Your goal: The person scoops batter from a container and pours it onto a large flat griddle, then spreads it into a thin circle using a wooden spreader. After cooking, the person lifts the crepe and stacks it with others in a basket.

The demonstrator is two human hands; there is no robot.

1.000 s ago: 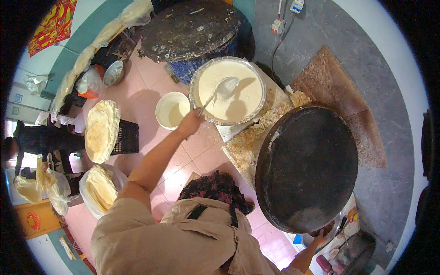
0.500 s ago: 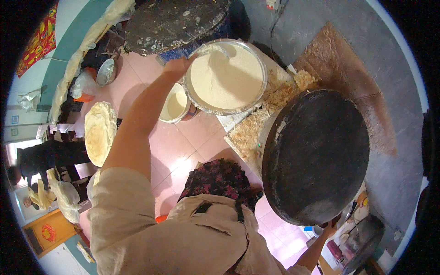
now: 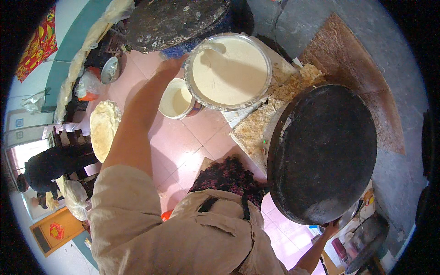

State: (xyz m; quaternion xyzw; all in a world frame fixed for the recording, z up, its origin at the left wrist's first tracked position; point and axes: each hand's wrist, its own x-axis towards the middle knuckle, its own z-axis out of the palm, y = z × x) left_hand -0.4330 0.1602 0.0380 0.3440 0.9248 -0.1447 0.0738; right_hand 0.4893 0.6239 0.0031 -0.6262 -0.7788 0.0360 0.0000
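Note:
At the far left rim of a wide tub of pale batter [image 3: 231, 106], my left hand [image 3: 178, 63] is closed. A batter-coated curved piece [image 3: 213, 48], which looks like a ladle, dips into the batter beside it; its handle is hidden. The batter's surface lies smooth with a shadow across it. My right hand [image 3: 330, 228] is low on the right, fingers bent at the near edge of a large round black griddle [image 3: 323, 151]. The griddle's edge and shadow hide what those fingers hold, if anything. Nothing lies on the griddle.
A white bucket [image 3: 176, 98] with some batter stands left of the tub. Crumbly scraps [image 3: 293, 94] cover the board by the griddle. Stacked flatbreads [image 3: 105, 130] are at left. A dark-topped drum [image 3: 176, 23] stands behind; a person in black [image 3: 57, 165] is far left.
The ladle-like piece has shifted left in the batter along with my left hand. My right hand stays at the griddle's near edge. The whole view has swung slightly.

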